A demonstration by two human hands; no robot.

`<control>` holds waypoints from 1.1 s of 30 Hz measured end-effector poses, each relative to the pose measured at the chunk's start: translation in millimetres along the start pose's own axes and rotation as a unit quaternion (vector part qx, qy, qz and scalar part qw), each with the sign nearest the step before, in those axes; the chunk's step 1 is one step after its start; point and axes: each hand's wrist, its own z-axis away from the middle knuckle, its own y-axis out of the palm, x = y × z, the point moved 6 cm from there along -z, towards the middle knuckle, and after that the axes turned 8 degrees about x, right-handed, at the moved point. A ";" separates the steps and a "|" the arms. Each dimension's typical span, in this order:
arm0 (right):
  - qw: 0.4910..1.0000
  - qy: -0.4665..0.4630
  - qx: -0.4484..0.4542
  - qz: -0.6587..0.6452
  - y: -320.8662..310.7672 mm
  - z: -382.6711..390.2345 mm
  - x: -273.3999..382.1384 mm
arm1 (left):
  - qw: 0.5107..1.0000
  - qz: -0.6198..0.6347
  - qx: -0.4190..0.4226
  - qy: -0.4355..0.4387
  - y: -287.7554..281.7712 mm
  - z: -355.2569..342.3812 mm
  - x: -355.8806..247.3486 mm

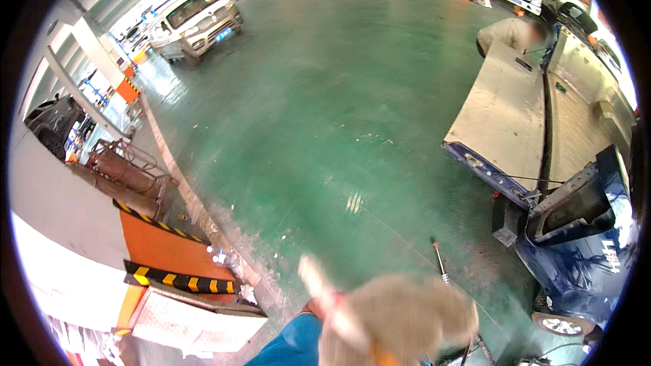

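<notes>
Motion smears everything at the lower middle, close to the camera. A large grey-brown shape (400,308) there looks like a hand in a soiled work glove. Against its left side a pale, pinkish, finger-like shape (317,281) points up and left, with a reddish patch at its base. Blue cloth (288,342) comes in from the lower edge beside them. Which hand is which does not show, nor whether anything is held. Beyond, on the green floor, lies a long metal tool (441,261) with a brass-coloured tip.
At right stands a dark blue vehicle body (576,271) with its flat side panel (502,112) folded out; another person (508,32) bends over its far end. A van (196,24) is parked far left. Striped barrier edging (180,281) and a rusty cart (129,169) line the left.
</notes>
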 end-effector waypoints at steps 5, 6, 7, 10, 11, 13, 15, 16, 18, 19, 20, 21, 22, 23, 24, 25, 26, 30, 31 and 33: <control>0.958 0.140 -0.111 -0.223 31.0 4.5 16.3 | 0.960 0.216 -0.170 -0.046 -63.2 46.9 90.9; 0.953 0.134 -0.108 -0.248 35.7 -1.8 23.6 | 0.947 0.212 -0.235 -0.054 -78.3 74.4 112.1; 0.947 0.125 -0.109 -0.276 37.3 -5.1 27.8 | 0.918 0.112 -0.334 -0.183 -101.1 107.8 147.3; 0.904 0.088 -0.142 -0.393 26.3 2.3 5.5 | 0.337 -0.474 0.062 -0.811 -110.8 225.9 257.0; 0.878 0.066 -0.163 -0.445 16.2 13.1 -15.5 | 0.379 -0.579 0.085 -0.717 -88.0 249.9 291.0; 0.846 0.030 -0.171 -0.504 -0.1 32.5 -42.4 | 0.595 -0.490 -0.008 -0.638 -53.9 365.1 344.0; 0.884 0.115 -0.192 -0.411 -12.6 78.3 -41.8 | 0.504 -0.214 -0.168 -0.820 3.9 450.9 368.3; 0.895 0.125 -0.163 -0.396 -15.2 77.4 -38.0 | 0.507 -0.247 -0.212 -0.798 17.9 519.5 356.5; 0.907 0.194 -0.190 -0.321 -20.8 73.7 -33.4 | 0.511 -0.357 -0.012 -0.782 47.2 520.6 348.7; 0.906 0.198 -0.194 -0.320 -22.6 73.2 -50.6 | 0.501 -0.421 0.078 -0.752 65.0 516.7 337.3; 0.903 0.201 -0.202 -0.322 -21.3 78.1 -70.3 | 0.426 -0.227 -0.272 -0.833 91.2 527.7 311.5; 0.870 0.267 -0.198 -0.363 -21.9 72.0 -88.3 | 0.428 -0.248 -0.261 -0.829 93.9 521.1 313.5; 0.869 0.278 -0.190 -0.362 -27.2 67.0 -101.5 | 0.429 -0.268 -0.261 -0.822 95.7 517.1 306.3; 0.858 0.295 -0.188 -0.377 -21.5 67.5 -126.4 | 0.431 -0.292 -0.239 -0.820 79.2 510.2 311.5; 0.838 0.310 -0.181 -0.410 -14.5 53.9 -157.5 | 0.460 -0.346 -0.170 -0.800 67.2 495.4 321.4; 0.826 0.326 -0.168 -0.429 -11.4 32.8 -157.1 | 0.482 -0.388 -0.114 -0.777 45.8 480.5 322.4; 0.818 0.331 -0.147 -0.446 -3.8 17.6 -155.0 | 0.502 -0.426 -0.057 -0.750 25.1 466.4 328.9; 0.819 0.336 -0.169 -0.434 10.1 -72.8 -231.8 | 0.537 -0.260 -0.122 -0.793 96.6 357.2 484.9; 0.836 0.321 -0.163 -0.414 17.6 -100.6 -253.2 | 0.560 -0.214 -0.131 -0.789 124.0 335.4 538.5; 0.822 0.290 -0.207 -0.443 17.9 -153.2 -288.7 | 0.609 -0.080 -0.120 -0.780 162.2 330.1 630.4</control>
